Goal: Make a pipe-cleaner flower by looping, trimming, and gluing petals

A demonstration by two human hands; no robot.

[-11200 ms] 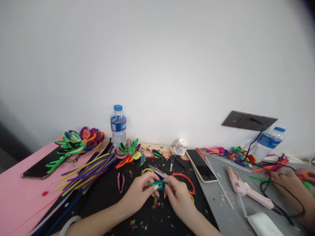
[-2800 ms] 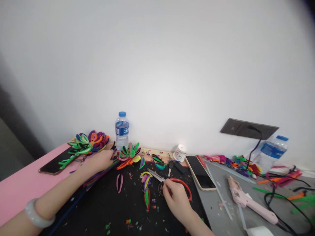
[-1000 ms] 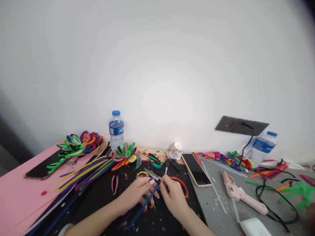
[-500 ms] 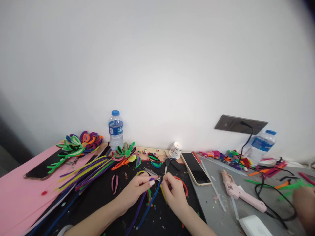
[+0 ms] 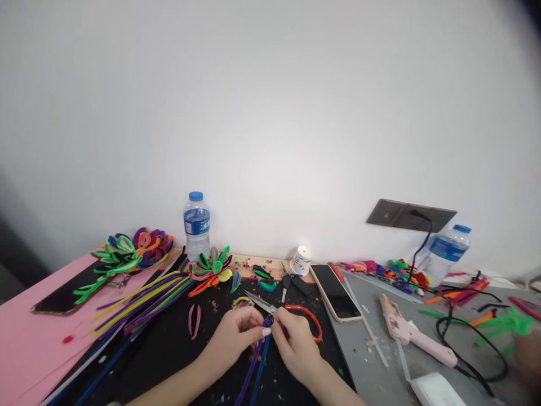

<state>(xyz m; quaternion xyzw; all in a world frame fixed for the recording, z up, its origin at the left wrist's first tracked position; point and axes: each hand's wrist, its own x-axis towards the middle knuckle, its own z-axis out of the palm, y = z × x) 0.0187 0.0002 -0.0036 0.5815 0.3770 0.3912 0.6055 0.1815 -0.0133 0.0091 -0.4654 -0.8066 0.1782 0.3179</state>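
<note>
My left hand (image 5: pixel 236 335) pinches a purple pipe cleaner (image 5: pixel 250 375) near its upper end. Close against it, my right hand (image 5: pixel 298 341) has its thumb and finger closed at the top of a blue pipe cleaner (image 5: pixel 260 372). The two stems hang side by side below my fingertips, where a small dark part also shows between them. Just behind my hands lie scissors with red handles (image 5: pixel 310 312), their blades parted. A pink pipe-cleaner loop (image 5: pixel 194 321) rests on the black mat (image 5: pixel 169 366) to the left.
Loose pipe cleaners (image 5: pixel 139 304) and pipe-cleaner flowers (image 5: pixel 211 265) spread on the left by a water bottle (image 5: pixel 196 225). A paper cup (image 5: pixel 301 260), keys (image 5: pixel 285 285) and a phone (image 5: pixel 336 293) stand behind. A corded pink glue gun (image 5: pixel 416 335) lies right, near another person's blurred hand (image 5: pixel 528 355).
The purple pipe cleaner has come up beside the blue one, and my fingertips have drawn together lower, in front of the scissors. The stems have swung to the right.
</note>
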